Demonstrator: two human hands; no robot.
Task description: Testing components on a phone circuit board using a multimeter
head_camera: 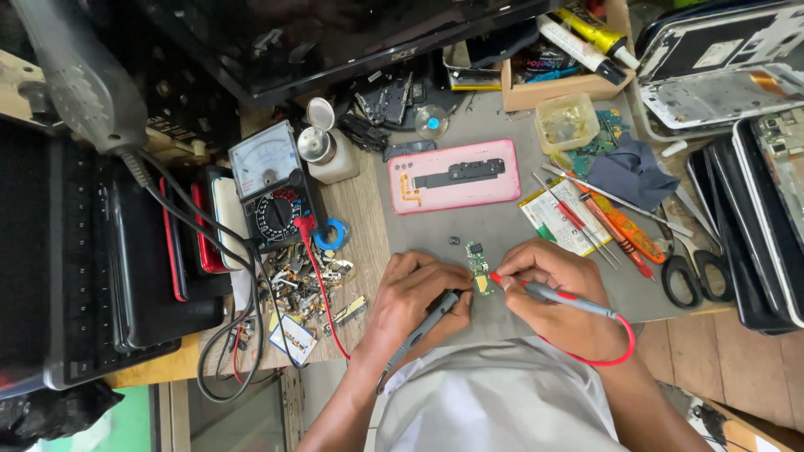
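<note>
Circuit board (pixel 481 269) partly hidden between both hands' probe tips.

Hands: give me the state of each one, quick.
Left hand: closed on the black probe.
Right hand: closed on the red probe, tip at the small circuit board.

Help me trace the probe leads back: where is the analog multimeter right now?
In the head view, the analog multimeter stands left of centre on the wooden bench, between the stacked phones and the white bottle, up-left of the left hand.
</note>
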